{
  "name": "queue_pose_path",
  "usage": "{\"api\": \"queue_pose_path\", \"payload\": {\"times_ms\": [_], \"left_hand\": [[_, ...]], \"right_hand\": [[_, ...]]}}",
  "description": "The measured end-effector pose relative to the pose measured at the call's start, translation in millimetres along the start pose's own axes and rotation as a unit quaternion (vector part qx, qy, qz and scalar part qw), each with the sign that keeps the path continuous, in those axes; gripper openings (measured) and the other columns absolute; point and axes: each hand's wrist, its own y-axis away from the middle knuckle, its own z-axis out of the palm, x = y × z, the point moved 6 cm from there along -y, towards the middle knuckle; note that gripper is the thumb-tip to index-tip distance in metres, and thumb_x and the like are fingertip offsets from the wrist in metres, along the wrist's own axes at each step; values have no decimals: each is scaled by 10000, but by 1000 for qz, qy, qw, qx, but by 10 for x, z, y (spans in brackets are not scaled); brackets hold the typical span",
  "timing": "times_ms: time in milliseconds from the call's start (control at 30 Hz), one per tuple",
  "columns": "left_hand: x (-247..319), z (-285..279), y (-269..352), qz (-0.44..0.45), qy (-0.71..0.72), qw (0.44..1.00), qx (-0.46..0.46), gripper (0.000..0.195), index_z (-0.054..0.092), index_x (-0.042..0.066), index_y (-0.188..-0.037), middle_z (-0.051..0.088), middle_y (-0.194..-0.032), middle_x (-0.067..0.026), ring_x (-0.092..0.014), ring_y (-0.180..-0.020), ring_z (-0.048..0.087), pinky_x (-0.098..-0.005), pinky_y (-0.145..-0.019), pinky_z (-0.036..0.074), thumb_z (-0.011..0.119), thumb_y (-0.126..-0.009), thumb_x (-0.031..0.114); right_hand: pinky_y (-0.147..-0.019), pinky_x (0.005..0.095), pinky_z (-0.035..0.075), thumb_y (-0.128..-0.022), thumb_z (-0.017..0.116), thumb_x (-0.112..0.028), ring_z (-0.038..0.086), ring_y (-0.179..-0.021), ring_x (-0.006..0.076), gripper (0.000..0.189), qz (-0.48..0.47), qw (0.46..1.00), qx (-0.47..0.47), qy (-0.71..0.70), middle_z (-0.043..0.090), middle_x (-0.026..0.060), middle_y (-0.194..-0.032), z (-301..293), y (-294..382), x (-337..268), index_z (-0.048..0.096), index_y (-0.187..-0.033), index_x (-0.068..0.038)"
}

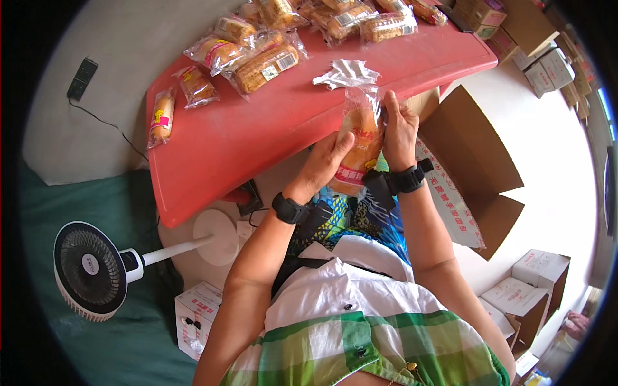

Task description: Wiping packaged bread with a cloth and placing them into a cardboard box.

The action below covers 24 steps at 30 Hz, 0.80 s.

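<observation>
Between both hands is a long bread loaf in a clear printed plastic bag [359, 144], held over my lap at the table's near edge. My left hand [324, 161] grips its lower left side, thumb on the front. My right hand [400, 126] holds the upper right side of the bag, with the thumb pointing up. Just beyond the bag's top, a crumpled white cloth [346, 74] lies on the red table [270, 120]. More bagged breads [267, 67] are heaped at the table's far side. Two smaller ones, a bagged bread piece [197, 87] and a bagged roll [162, 118], lie at the left end.
An open cardboard box [468, 144] stands on the floor to my right. Farther right are white cartons [519, 294] and stacked boxes [548, 72]. A white standing fan [91, 270] is at my left, near another carton [197, 313]. A power strip [83, 77] trails a cable.
</observation>
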Motion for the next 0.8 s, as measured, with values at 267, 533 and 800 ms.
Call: {"api": "queue_pose_path", "payload": {"times_ms": [267, 533, 800], "left_hand": [[-97, -332, 65, 17, -151, 974, 170, 434, 552, -20, -1177, 633, -1076, -103, -175, -938, 616, -329, -822, 492, 315, -1008, 303], [-150, -459, -94, -8, 52, 971, 232, 510, 570, -22, -1083, 633, -989, -77, -127, -903, 587, -300, -801, 485, 342, -1014, 429], [-126, -303, 198, 37, -117, 982, 144, 364, 555, 13, -1037, 606, -790, -39, -107, -718, 581, -256, -640, 474, 484, -978, 364]], "right_hand": [[-763, 309, 487, -957, 413, -548, 574, -906, 162, 646, 86, 984, -136, 71, 616, 128, -1008, 43, 189, 49, 534, -1176, 47], [-658, 252, 494, -959, 547, -338, 582, -759, 97, 402, 68, 971, -194, 123, 631, 65, -881, 174, 768, 273, 585, -1078, 44], [-591, 239, 466, -948, 583, -281, 557, -672, 73, 316, 19, 982, -149, 111, 636, 34, -807, 187, 450, 182, 618, -975, 32]]}}
